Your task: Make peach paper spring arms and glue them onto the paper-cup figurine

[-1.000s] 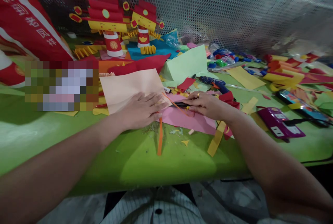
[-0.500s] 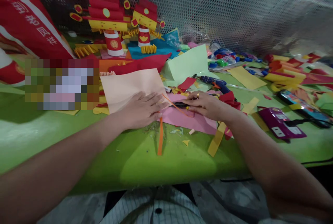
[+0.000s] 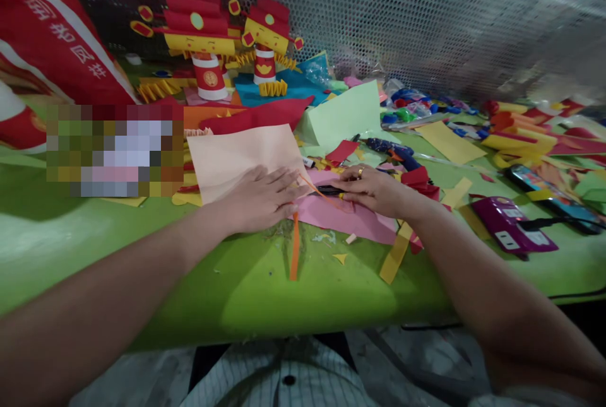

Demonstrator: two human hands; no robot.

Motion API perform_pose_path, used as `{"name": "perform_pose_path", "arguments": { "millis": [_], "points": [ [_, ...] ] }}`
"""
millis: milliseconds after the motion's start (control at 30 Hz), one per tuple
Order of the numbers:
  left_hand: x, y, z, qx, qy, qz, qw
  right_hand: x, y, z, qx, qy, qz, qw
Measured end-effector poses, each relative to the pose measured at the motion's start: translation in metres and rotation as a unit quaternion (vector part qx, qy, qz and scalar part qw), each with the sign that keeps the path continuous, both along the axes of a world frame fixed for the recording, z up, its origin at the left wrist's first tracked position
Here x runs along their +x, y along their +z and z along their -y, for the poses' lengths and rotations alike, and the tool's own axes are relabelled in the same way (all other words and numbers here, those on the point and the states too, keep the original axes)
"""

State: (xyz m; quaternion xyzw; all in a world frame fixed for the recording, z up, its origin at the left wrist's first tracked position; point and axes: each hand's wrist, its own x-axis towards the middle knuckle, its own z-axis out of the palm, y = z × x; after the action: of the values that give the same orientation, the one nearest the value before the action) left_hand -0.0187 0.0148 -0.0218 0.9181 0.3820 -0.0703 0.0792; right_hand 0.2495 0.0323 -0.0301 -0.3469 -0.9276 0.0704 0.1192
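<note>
My left hand (image 3: pixel 267 199) lies flat with fingers stretched, over the lower edge of a pale peach sheet (image 3: pixel 241 151). From under its fingertips an orange paper strip (image 3: pixel 295 249) runs down the table front. A thin orange line of paper curves from those fingertips towards my right hand (image 3: pixel 372 191). The right fingers are closed in a pinch around a dark slim tool (image 3: pixel 326 190) with a yellow bit near the fingertips; its exact kind is unclear. Below both lies a pink sheet (image 3: pixel 345 221).
Two red-and-yellow paper figures (image 3: pixel 208 76) stand at the back left. Behind my right hand are a glue gun (image 3: pixel 391 147) and a pale green sheet (image 3: pixel 348 113). A purple power socket (image 3: pixel 514 224) and a phone (image 3: pixel 553 199) lie right. Paper scraps litter the green table (image 3: pixel 246 306).
The view has shifted slightly, so the table things sit a little further right. Both hands keep nearly the same pose and place.
</note>
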Motion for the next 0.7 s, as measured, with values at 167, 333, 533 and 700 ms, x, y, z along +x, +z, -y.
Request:
{"name": "perform_pose_path", "arguments": {
  "millis": [167, 333, 533, 700],
  "points": [
    [0.0005, 0.0, 0.0002, 0.001, 0.003, 0.004, 1.0, -0.0053, -0.0027, -0.0012, 0.017, 0.008, -0.013, 1.0],
    [0.0003, -0.0009, -0.0002, 0.005, -0.005, 0.006, 1.0, -0.003, -0.0016, -0.0005, 0.003, 0.014, -0.005, 1.0],
    [0.001, -0.0022, 0.0002, 0.005, 0.0, 0.011, 1.0, -0.0044, -0.0025, 0.0003, 0.008, 0.011, -0.013, 1.0],
    [0.0007, -0.0036, -0.0001, 0.002, 0.002, 0.018, 1.0, -0.0086, -0.0017, 0.0013, 0.01, 0.007, -0.007, 1.0]
  ]
}}
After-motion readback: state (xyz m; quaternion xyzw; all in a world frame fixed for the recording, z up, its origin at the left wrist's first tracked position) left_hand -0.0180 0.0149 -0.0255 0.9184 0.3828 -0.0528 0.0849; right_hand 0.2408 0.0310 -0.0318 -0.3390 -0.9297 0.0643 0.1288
